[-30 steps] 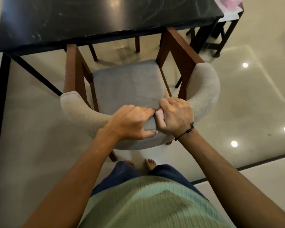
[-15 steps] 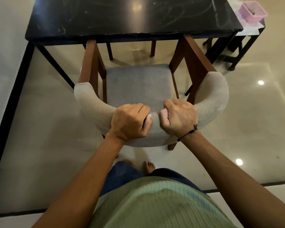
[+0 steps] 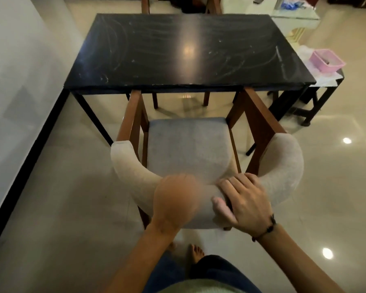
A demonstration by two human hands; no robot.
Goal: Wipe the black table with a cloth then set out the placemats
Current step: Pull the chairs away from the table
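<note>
The black table (image 3: 156,49) stands ahead of me, its glossy top bare and marked with pale smear streaks. No cloth or placemat is in view. A wooden armchair with a grey seat (image 3: 188,144) and a curved beige backrest (image 3: 283,166) faces the table's near edge, its front legs under the top. My right hand (image 3: 243,204) lies over the middle of the backrest, fingers draped across the top and thumb on the near side. My left hand (image 3: 175,199) is a motion blur just above the backrest beside it; its fingers cannot be made out.
A white wall with a black skirting runs along the left. A pink basket (image 3: 326,60) sits on a low side table (image 3: 334,79) at the black table's right end. Another chair (image 3: 145,5) stands at the far side. My bare foot (image 3: 195,252) is behind the chair.
Both hands gripped the backrest side by side before. Now my left hand has come off it and is moving, my right hand's grip has loosened, and the view has lifted to show the whole table.
</note>
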